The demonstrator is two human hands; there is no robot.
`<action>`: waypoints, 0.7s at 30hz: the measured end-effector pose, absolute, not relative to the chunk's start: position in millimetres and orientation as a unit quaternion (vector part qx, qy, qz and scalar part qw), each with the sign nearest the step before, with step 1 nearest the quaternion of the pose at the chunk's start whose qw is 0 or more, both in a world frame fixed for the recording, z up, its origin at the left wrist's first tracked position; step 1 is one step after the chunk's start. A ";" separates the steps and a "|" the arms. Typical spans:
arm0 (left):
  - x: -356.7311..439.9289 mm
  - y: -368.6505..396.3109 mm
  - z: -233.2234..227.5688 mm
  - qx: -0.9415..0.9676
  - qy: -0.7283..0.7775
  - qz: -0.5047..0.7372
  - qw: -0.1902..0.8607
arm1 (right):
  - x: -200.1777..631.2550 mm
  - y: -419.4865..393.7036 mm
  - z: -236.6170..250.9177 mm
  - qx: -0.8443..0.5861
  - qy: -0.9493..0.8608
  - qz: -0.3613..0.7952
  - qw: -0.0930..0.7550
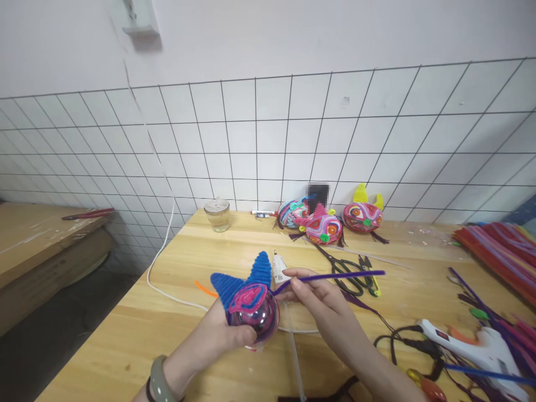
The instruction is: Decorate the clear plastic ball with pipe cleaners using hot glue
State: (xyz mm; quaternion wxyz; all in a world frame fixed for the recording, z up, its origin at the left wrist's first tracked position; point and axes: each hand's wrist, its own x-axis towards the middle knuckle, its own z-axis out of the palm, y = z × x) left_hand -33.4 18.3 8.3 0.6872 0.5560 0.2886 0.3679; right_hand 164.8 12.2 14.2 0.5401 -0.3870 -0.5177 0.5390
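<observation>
My left hand [215,335] is wrapped round a shiny, round ball ornament [262,319]. Two blue pipe-cleaner ears [260,271] stand up from its top, and a pink and blue coiled patch [249,297] covers part of its front. Between thumb and forefinger, my right hand [324,301] pinches a purple pipe cleaner [347,274]. One end of it meets the ornament's upper right side; the other points freely to the right. Whether that end is stuck on cannot be made out.
Several pipe-cleaner ornaments [321,228] sit by the tiled wall, near a lidded glass cup [216,215]. Black scissors [345,273] and yellow snips [371,276] lie behind my right hand. At right are a white glue gun [469,346] and a pipe-cleaner bundle [502,257]. A white cable [167,237] crosses the table.
</observation>
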 end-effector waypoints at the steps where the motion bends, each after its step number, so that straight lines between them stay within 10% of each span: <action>1: -33.8 18.2 8.3 0.556 0.292 0.368 0.686 | 165.0 12.8 14.1 -0.387 -0.512 0.544 0.541; 17: -42.3 24.2 -3.6 0.550 0.358 0.419 0.627 | 167.4 14.5 10.3 -0.383 -0.561 0.530 0.508; 21: -44.8 28.0 -1.2 0.521 0.416 0.467 0.580 | 175.7 15.5 8.3 -0.508 -0.694 0.355 0.366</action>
